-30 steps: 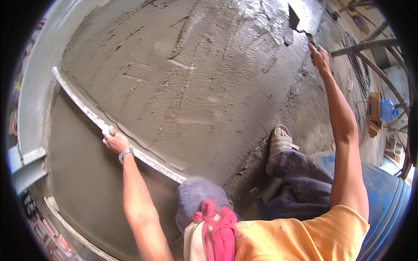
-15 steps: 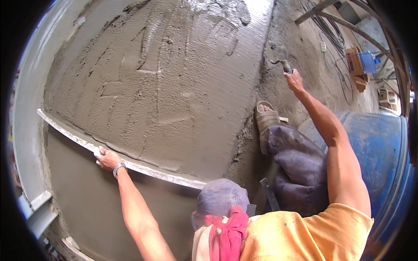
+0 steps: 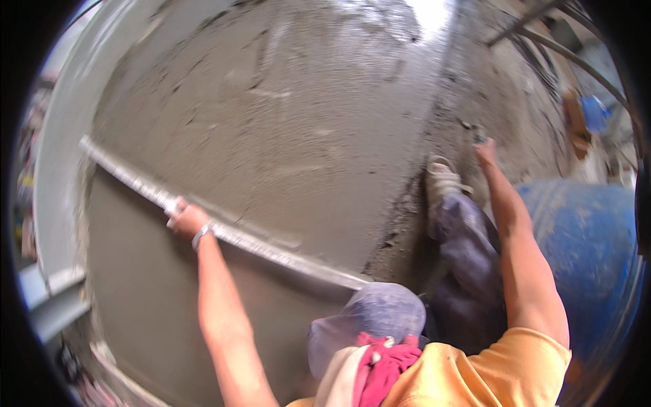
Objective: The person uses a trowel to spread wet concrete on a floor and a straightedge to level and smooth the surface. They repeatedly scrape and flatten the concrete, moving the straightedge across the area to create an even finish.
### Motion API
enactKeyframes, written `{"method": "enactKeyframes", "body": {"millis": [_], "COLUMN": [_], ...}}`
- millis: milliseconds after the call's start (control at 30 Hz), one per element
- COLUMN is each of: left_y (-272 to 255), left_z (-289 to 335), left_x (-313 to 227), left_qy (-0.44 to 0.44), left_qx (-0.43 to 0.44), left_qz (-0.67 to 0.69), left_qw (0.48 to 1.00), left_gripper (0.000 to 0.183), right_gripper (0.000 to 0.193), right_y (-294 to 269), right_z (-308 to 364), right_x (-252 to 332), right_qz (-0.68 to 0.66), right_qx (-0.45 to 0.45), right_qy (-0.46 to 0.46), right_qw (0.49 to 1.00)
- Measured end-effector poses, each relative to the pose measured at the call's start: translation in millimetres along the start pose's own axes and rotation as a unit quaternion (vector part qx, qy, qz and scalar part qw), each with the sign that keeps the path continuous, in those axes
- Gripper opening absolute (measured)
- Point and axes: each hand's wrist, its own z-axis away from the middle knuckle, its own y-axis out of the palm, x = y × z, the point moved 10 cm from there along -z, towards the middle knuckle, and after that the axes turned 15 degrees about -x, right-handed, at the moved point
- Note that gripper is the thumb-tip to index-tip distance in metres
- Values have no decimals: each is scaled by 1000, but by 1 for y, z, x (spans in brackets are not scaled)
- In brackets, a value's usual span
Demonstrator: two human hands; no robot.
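Observation:
My left hand (image 3: 189, 220), a watch at the wrist, is closed over a long pale straightedge (image 3: 264, 249). The bar slants across wet grey mortar (image 3: 271, 136). Above the bar the mortar is rough and ridged; on the near side lies a smoother grey surface (image 3: 156, 285). Off to the right, my right hand (image 3: 485, 153) is closed around the handle of a trowel (image 3: 479, 136). Motion blurs the trowel, and its blade cannot be made out clearly. Below this hand is my sandalled foot (image 3: 442, 175).
A blue drum (image 3: 576, 251) lies close beside my right arm. Metal poles (image 3: 576, 57), a cardboard box (image 3: 575, 125) and a blue container (image 3: 596, 113) stand at the far right. A pale raised edge (image 3: 61, 163) borders the mortar on the left.
The view has shifted, so most of the scene sits further right. Against the foot, my right hand and trowel have come lower and nearer. My left hand still grips the straightedge.

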Motion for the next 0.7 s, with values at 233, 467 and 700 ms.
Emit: {"method": "enactKeyframes", "body": {"millis": [233, 467, 700], "left_y": [-23, -13, -14], "left_z": [-12, -8, -13], "left_x": [-2, 1, 2], "left_qy": [0, 3, 21], "left_qx": [-41, -52, -46], "left_qz": [22, 17, 40], "left_qw": [999, 999, 998], "left_gripper": [57, 55, 55], "right_gripper": [52, 55, 77], "right_y": [-50, -59, -63], "right_z": [180, 478, 566], "right_x": [243, 343, 323], "right_qz": [-44, -170, -196], "right_qx": [9, 425, 435], "right_qy": [-422, -540, -549], "right_qw": [906, 707, 686]}}
